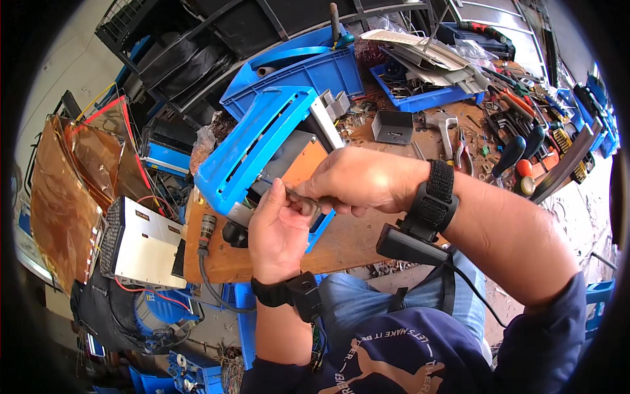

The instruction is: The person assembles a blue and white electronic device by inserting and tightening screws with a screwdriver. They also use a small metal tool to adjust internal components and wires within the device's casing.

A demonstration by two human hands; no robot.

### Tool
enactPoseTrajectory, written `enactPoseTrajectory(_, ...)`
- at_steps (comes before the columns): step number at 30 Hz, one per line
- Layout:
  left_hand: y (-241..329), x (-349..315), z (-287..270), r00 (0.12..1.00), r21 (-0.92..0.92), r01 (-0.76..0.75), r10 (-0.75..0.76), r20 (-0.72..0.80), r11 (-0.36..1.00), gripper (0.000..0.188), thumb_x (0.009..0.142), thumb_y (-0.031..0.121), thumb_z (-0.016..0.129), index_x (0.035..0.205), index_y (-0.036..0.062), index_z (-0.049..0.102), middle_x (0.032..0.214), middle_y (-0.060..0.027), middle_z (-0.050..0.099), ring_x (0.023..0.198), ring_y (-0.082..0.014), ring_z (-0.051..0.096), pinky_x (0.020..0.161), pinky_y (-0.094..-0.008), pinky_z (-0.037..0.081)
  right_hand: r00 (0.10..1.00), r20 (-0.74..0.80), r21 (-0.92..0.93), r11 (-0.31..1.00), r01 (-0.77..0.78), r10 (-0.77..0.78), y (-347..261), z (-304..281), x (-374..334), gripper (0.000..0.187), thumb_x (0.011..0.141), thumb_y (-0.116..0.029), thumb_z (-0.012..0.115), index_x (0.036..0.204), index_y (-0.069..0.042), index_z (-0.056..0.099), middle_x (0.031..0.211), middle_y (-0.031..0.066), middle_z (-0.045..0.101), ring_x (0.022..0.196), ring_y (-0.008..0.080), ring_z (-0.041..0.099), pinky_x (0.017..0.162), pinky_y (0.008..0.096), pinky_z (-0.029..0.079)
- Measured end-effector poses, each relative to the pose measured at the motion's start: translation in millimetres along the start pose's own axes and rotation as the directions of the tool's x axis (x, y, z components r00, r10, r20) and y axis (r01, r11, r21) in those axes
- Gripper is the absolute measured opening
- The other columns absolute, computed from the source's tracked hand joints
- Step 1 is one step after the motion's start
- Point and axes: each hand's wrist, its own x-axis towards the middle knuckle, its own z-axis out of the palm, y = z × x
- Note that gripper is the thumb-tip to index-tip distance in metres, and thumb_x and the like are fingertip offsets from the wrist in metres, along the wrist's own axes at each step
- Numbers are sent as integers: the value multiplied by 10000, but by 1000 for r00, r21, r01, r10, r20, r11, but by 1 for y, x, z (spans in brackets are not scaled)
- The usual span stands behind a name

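Grey metal, a slim tool (296, 196), is clamped in the right hand (367, 180), its far end apparently aimed at the slotted blue frame (216, 177). The left hand (279, 230) curls close by; whether it pinches the tool, I cannot tell. The contact point is hidden, so it would be wise to keep the tool straight in line, guide it near the tip and press evenly against slipping. The frame stands tilted on the wooden surface (354, 246); beyond lie a hammer (445, 134) and pliers (464, 154), with a blue crate (331, 72) behind.
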Motion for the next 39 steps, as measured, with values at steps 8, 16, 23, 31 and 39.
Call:
enactPoseTrajectory(8,-5,0,-4,979,-132,7,20,201,991,245,1046,276,510,1102,65,620,1081,-60,658,1066,-199,595,967,-423,444,998,61,0,1000,16,-16,9,4,10,288,877,-327,647,773,-66,711,670,-8,561,567,99,455,505,262,375)
enactPoseTrajectory(16,-3,1,-1,996,-88,27,-19,87,996,262,1038,310,538,1014,70,642,931,-35,652,949,-184,624,923,-387,482,967,-8,-506,835,217,-256,4,15,15,355,832,-312,657,774,36,697,671,168,623,625,240,602,596,362,481)
enactPoseTrajectory(23,-4,3,0,999,-185,19,-26,-37,983,258,1028,314,554,977,78,645,885,-43,650,910,-194,633,900,-368,499,931,-229,-359,913,192,-285,14,21,-16,441,867,-370,681,830,67,715,663,173,649,637,240,652,616,370,509)
enactPoseTrajectory(31,-6,6,-3,996,-195,59,-44,77,979,256,1032,324,536,1013,99,656,913,-32,653,992,-212,618,877,-395,526,996,-89,586,808,63,-13,53,25,-20,480,997,-464,575,1100,-1,649,835,72,692,631,113,622,503,226,469)
enactPoseTrajectory(39,-4,0,5,998,-189,57,-64,-28,980,270,1049,337,499,1020,114,647,940,-32,651,868,-193,597,718,-349,502,997,-6,689,722,64,-83,48,35,-4,350,983,-377,630,894,-44,687,813,23,681,630,89,608,481,211,442)
